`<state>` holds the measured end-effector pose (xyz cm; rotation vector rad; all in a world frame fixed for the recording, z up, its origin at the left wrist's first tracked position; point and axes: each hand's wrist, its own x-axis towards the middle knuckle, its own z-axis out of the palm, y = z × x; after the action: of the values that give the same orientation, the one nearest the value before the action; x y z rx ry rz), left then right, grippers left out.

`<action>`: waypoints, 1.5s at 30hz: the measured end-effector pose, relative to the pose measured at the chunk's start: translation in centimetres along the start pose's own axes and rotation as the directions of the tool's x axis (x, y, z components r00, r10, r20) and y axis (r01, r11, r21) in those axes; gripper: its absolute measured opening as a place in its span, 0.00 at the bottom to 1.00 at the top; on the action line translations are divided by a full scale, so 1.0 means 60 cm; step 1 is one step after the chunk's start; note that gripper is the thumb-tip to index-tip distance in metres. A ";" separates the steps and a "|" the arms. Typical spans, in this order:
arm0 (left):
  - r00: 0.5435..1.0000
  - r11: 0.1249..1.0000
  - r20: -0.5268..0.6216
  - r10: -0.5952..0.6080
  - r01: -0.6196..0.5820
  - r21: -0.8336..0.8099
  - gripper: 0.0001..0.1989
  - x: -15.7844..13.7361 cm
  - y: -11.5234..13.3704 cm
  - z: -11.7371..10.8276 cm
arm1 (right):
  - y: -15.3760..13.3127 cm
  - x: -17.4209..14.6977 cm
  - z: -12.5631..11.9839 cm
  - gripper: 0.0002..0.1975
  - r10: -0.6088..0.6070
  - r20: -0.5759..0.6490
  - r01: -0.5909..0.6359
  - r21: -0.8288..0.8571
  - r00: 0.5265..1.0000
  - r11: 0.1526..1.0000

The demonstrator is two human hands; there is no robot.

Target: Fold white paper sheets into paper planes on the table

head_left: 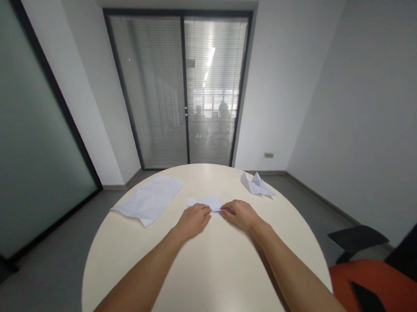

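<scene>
A small folded sheet of white paper (213,202) lies on the round table in front of me. My left hand (193,220) is at its left near edge, fingers bent together and pressed onto it. On the other side, my right hand (242,213) grips the right end of the same paper, fingers curled around the edge. Both hands rest low at the tabletop, a short gap apart. The fingertips and the near fold are partly hidden, so the exact shape of the paper is hard to make out.
A larger creased white sheet (151,198) lies on the left of the cream table (208,277). Folded paper pieces with upright points (256,185) stand at the back right. An orange chair (383,286) with black armrests is at the right. Glass doors with blinds (184,87) stand beyond.
</scene>
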<state>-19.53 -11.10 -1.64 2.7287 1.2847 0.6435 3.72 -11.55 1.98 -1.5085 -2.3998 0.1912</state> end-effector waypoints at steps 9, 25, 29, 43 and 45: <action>0.999 0.999 -0.003 -0.036 0.036 0.025 0.12 0.003 0.001 -0.004 | -0.004 0.002 -0.001 0.17 -0.003 -0.038 0.001 -0.049 0.999 0.999; 0.995 0.994 0.054 -0.083 0.079 0.074 0.11 0.010 0.004 -0.013 | 0.012 0.003 0.011 0.15 -0.050 -0.084 0.077 0.360 0.995 0.930; 0.992 0.988 0.044 -0.119 0.114 0.105 0.11 0.010 0.000 -0.009 | 0.014 0.000 0.018 0.12 -0.047 -0.090 0.084 0.468 0.995 0.880; 0.985 0.979 0.025 -0.170 0.165 0.119 0.12 0.008 0.001 -0.015 | 0.026 0.002 0.031 0.15 -0.085 -0.121 0.125 0.372 0.989 0.920; 0.989 0.983 0.003 -0.149 0.148 0.113 0.12 0.006 0.000 -0.012 | 0.028 0.004 0.030 0.13 -0.093 -0.153 0.142 0.353 0.984 0.925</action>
<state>-19.58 -10.93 -0.86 2.6835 1.5490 0.5565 4.51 -10.53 -0.11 -1.1676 -2.1910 0.4634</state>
